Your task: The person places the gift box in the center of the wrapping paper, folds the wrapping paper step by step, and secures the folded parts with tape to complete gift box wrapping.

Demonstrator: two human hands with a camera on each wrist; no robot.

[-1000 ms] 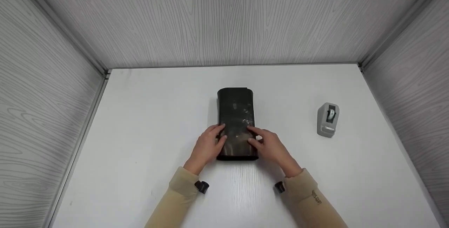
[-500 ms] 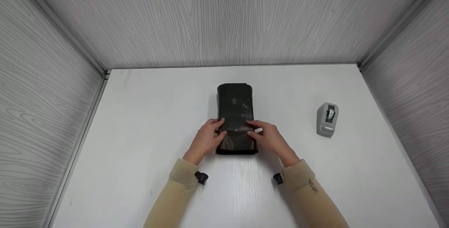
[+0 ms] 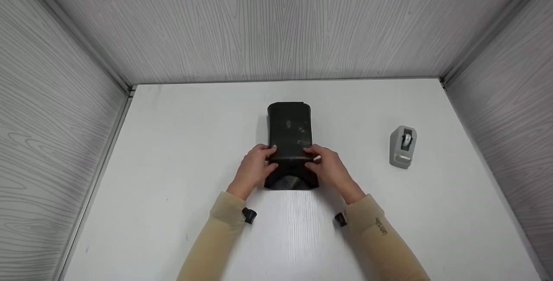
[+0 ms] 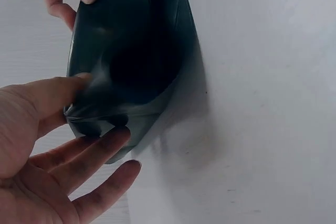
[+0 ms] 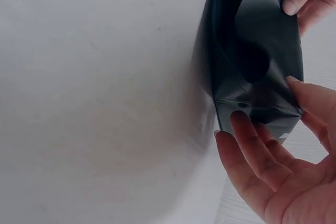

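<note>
A glossy black wrapped package [image 3: 289, 129] lies lengthwise on the white table, in front of the person. Its near end gapes; in the left wrist view a dark hollow shows inside the thin black wrapping [image 4: 105, 30]. My left hand [image 3: 251, 170] pinches the left edge close to that end, thumb on the top face and other fingers around the corner. At the right edge my right hand [image 3: 332, 169] pinches the wrapping [image 5: 278, 30] in the same way. Between the hands the upper layer bends inward, and a greyish triangular fold appears below it. What lies within is hidden.
To the right on the table [image 3: 181, 142] stands a grey tape dispenser [image 3: 403, 147] with a roll of tape in it. Wood-grain panels [image 3: 276, 26] enclose the table at the back and both sides. Black wrist cameras [image 3: 249, 215] sit at the cuffs.
The package and both hands have shifted slightly away from the person. The near end, flat-topped before, now has its upper layer bent inward, exposing the dark opening and a triangular fold.
</note>
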